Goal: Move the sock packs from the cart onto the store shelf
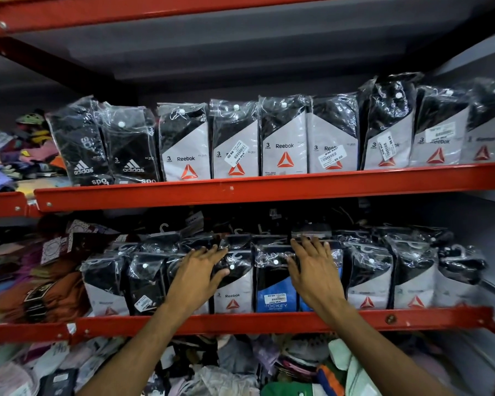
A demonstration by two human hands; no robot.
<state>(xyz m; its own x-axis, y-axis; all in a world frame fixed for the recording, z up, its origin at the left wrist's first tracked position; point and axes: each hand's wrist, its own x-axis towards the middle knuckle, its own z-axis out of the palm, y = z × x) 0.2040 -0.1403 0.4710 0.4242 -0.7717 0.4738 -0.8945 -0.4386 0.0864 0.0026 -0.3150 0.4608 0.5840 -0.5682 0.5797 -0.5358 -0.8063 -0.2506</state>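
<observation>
Both hands were up on the lower red metal shelf (269, 322), pressed flat against the front row of plastic-wrapped sock packs. The left hand (196, 277) lay with fingers spread and extended across the top of a grey-and-black Reebok 3-pair pack (233, 284), thumb resting on its front, not clamped around anything. The right hand (313, 271) was open too, fingers splayed over the upper edge of a pack just right of the blue-and-black Jockey pack (275, 284), fingertips reaching toward the far rows behind. That Jockey pack stood upright between the 2 hands, a white price sticker on its front. More grey-and-black packs stood to the right along the same shelf (415, 278), and further ones to the left (106, 284). On the upper red shelf (269, 187), a tidy row stood upright: 2 black Adidas packs (106, 144) at the left, then a run of Reebok packs (283, 138) stretching right. Loose colourful garments (20, 155) were heaped at the far left. The cart wasn't in view.
</observation>
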